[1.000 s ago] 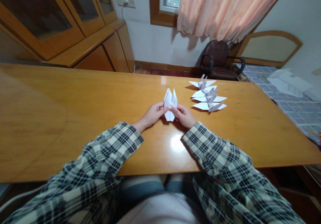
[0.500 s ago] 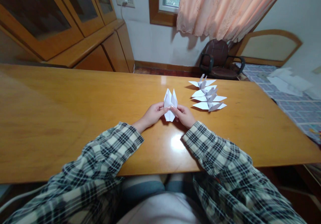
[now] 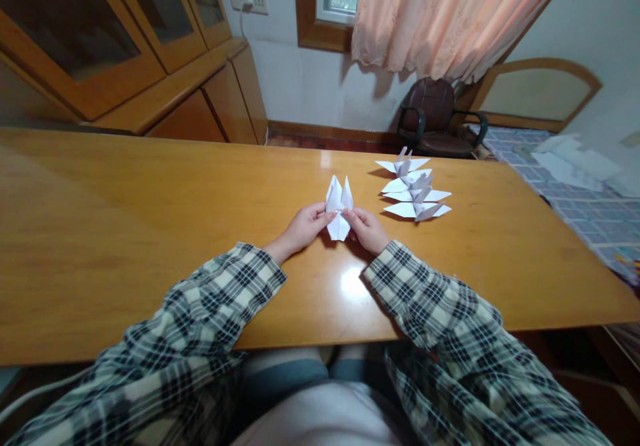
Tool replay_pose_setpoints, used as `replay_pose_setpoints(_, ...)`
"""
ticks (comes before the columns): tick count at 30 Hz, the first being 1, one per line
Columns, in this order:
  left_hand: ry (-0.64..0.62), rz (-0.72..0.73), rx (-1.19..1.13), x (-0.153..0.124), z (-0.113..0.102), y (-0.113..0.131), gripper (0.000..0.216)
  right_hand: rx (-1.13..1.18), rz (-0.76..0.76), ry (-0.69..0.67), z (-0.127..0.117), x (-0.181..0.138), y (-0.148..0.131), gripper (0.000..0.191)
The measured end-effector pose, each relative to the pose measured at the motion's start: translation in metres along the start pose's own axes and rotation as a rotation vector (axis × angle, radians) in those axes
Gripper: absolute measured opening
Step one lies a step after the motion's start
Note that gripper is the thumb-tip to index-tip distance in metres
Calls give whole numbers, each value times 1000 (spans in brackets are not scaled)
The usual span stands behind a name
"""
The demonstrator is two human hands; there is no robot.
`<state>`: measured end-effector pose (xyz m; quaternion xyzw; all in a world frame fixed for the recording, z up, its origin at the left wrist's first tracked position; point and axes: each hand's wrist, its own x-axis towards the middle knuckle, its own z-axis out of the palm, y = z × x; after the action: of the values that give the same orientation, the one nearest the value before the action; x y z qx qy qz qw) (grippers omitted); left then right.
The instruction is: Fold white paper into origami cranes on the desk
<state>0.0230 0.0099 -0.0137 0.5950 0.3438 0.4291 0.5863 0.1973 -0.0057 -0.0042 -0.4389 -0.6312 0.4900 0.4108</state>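
Between my two hands is a partly folded white origami paper [image 3: 339, 227], with two pointed flaps standing up at its far end and a blunt near end. My left hand [image 3: 306, 227] grips its left edge, thumb on top and fingers behind. On the opposite edge my right hand [image 3: 369, 230] pinches it the same way, its thumb a little apart from the left one. The fingers under the paper are hidden. To the right, several finished white paper cranes [image 3: 417, 210] stand in a row with wings spread.
The paper and cranes are over a glossy wooden table [image 3: 125, 233]. Past its far edge stand a wooden cabinet [image 3: 200, 79] on the left and a brown armchair [image 3: 435, 116]. A bed [image 3: 530, 166] with white sheets on it lies to the right.
My thumbs have slid slightly apart on the paper, the right one shifting a little to the right. Both hands keep their hold, and the cranes stay put.
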Motion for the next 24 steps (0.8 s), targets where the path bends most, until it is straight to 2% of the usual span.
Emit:
replay_pose_setpoints(11,22,-7,7,-1,1,4,42,54,36,-30,0,0,-3,59)
replay_pose_setpoints(19,-25,-57,-20,0,1,1,47,42,-19,53,0,-1,-1,55)
replay_pose_setpoints(24,6,-54,52,-1,-2,-4,44,46,2,63,0,-2,-4,56)
